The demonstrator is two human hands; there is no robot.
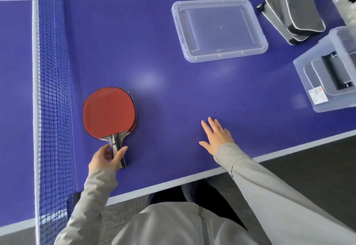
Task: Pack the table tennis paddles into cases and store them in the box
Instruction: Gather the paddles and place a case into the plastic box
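Note:
A stack of red-faced paddles (pixel 108 112) lies on the blue table (pixel 173 94) beside the net. My left hand (pixel 106 158) curls its thumb and fingers round the paddle handles at the stack's near end. My right hand (pixel 216 136) lies open and flat on the table, well right of the paddles, holding nothing. Grey paddle cases (pixel 294 12) are piled at the far right. A clear plastic box (pixel 316 92) at the right edge holds grey cases.
The box's clear lid (pixel 219 29) lies upside down at the table's far middle. The blue net (pixel 52 100) runs along the left. The table's white near edge (pixel 192 177) crosses in front of my body. Dark floor lies beyond it.

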